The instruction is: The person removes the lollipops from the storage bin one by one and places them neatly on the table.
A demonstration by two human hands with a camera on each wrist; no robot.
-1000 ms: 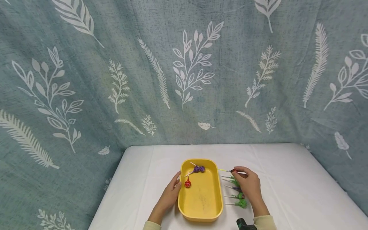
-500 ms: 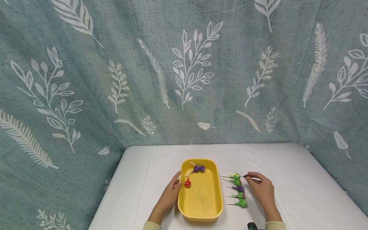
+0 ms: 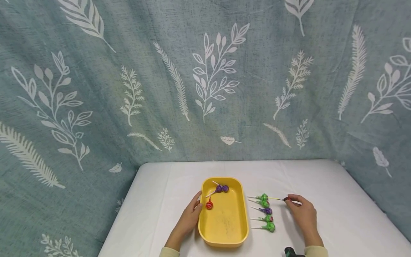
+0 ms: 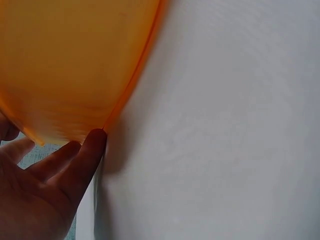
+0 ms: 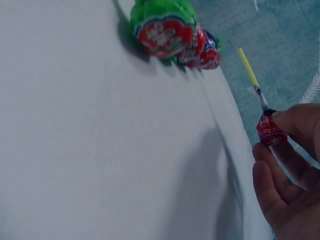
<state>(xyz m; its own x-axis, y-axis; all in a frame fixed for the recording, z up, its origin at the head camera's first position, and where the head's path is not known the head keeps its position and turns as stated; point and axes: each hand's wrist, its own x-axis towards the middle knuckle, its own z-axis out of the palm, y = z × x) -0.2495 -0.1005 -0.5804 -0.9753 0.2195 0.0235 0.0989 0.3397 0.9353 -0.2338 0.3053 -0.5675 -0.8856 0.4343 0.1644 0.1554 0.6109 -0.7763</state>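
Observation:
My right hand (image 3: 303,213) pinches a lollipop (image 5: 271,131) by its red and dark wrapped head, between thumb and fingertips. Its yellow stick points left, toward the row of lollipops, in the head view. My left hand (image 3: 187,222) rests against the left side of a yellow tray (image 3: 226,223), with its fingers fairly straight along the wall. In the left wrist view, fingertips touch the tray's edge (image 4: 131,82). Inside the tray lie two purple lollipops (image 3: 222,188) and a red lollipop (image 3: 209,205).
Right of the tray, several lollipops lie in a column, sticks toward it: green ones (image 3: 270,227) and a purple one (image 3: 268,211). A white cloth (image 3: 340,221) covers the table. A patterned blue-green curtain (image 3: 257,107) hangs behind.
My right hand has moved right and slightly toward me with the lollipop, from beside the tray to beyond the row. My left hand and the tray have stayed put.

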